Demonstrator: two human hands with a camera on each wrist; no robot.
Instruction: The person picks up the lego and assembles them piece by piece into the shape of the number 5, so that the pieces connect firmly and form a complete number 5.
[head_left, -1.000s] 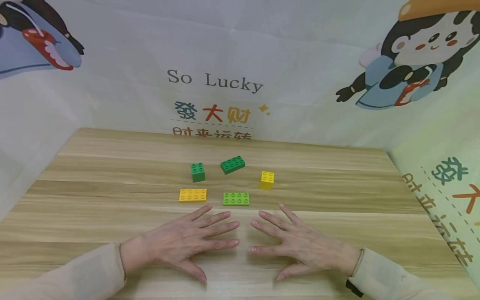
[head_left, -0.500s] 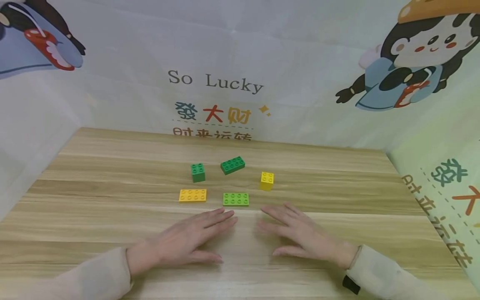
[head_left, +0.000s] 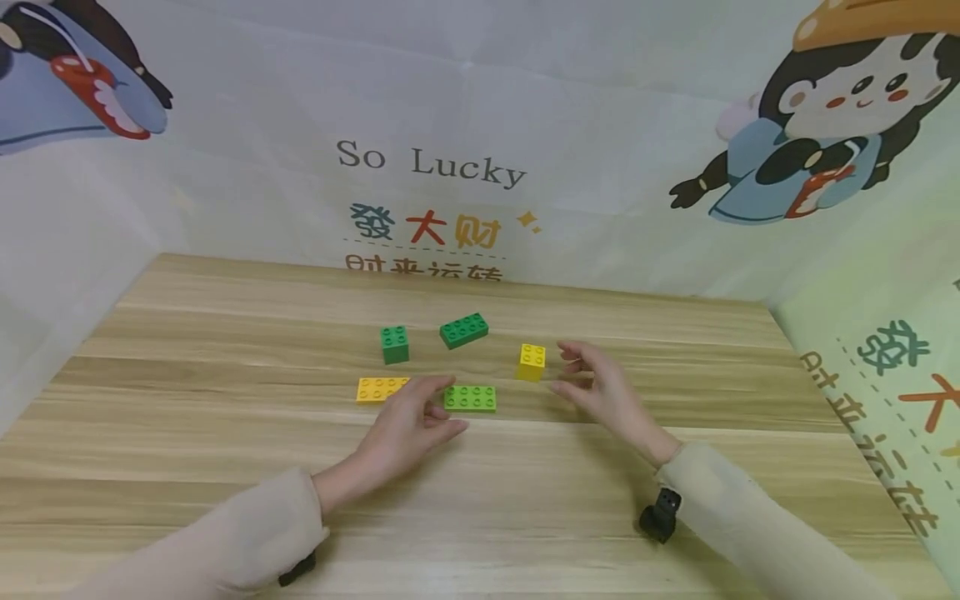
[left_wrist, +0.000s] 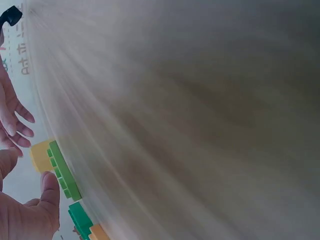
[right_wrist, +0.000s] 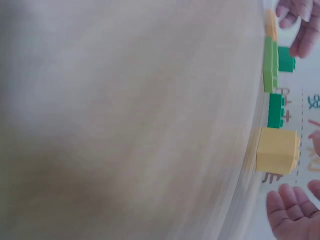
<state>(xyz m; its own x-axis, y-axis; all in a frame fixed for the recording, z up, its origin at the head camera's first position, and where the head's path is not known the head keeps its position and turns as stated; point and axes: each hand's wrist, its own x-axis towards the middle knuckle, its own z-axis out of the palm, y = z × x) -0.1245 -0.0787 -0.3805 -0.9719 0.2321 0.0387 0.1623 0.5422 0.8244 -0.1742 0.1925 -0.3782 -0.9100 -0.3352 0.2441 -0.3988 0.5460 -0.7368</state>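
My left hand (head_left: 405, 425) hovers at the left end of the light green building brick (head_left: 470, 399), thumb and forefinger spread apart with nothing between them. It overlaps the right part of a flat orange-yellow brick (head_left: 378, 389) in the head view. Just right of the tall yellow brick (head_left: 532, 363), my right hand (head_left: 611, 400) holds its thumb and fingers apart. A gap shows between that hand (right_wrist: 295, 215) and the yellow brick (right_wrist: 276, 151) in the right wrist view. In the left wrist view, the left thumb and fingers are beside the light green brick (left_wrist: 64, 172).
Farther back lie a square dark green brick (head_left: 394, 344) and a longer dark green brick (head_left: 464, 330), turned at an angle. All the bricks sit on a wood-grain table (head_left: 225, 417). A printed white cloth (head_left: 450, 100) stands behind and at the sides.
Both hands have moved forward from the near part of the table: the left to the light green brick, the right beside the tall yellow brick. Their spread fingers have bent. The bricks have stayed put.
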